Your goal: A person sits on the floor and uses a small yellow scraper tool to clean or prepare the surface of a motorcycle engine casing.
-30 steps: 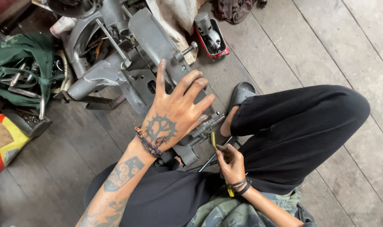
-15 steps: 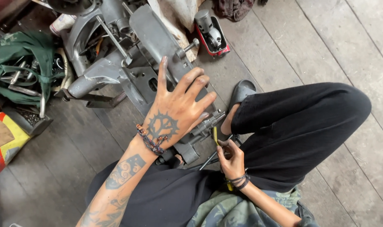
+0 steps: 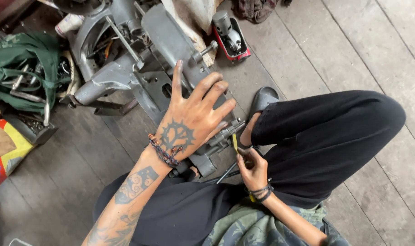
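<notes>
Head view: my left hand (image 3: 193, 123) lies flat on the grey metal engine housing (image 3: 166, 59), fingers splayed wide and gripping nothing, palm down on the lower end of the casting where it meets the bracket. The housing's long axis runs from top left of the frame down toward my lap, so the left hand sits right at its near end. My right hand (image 3: 253, 171) is lower and to the right, against my black trouser leg (image 3: 326, 136), fingers pinched closed on a thin tool with a yellow handle (image 3: 235, 142). The tool points up and slightly left, its tip just beside the small metal fitting (image 3: 225, 134) that juts from the housing's near end, under my left fingertips. I cannot tell if the tip touches the fitting or stops short. So the fitting lies straight ahead of the tool tip, up-left from the right fingers, and the right hand is the one lined up on it while the left pins the casting. A grey sandal (image 3: 262, 98) sits just beyond, a red tray (image 3: 232, 43) with a cylinder part lies further up, and green cloth with wrenches (image 3: 20, 77) sits far left on the wooden floor (image 3: 353, 41).
</notes>
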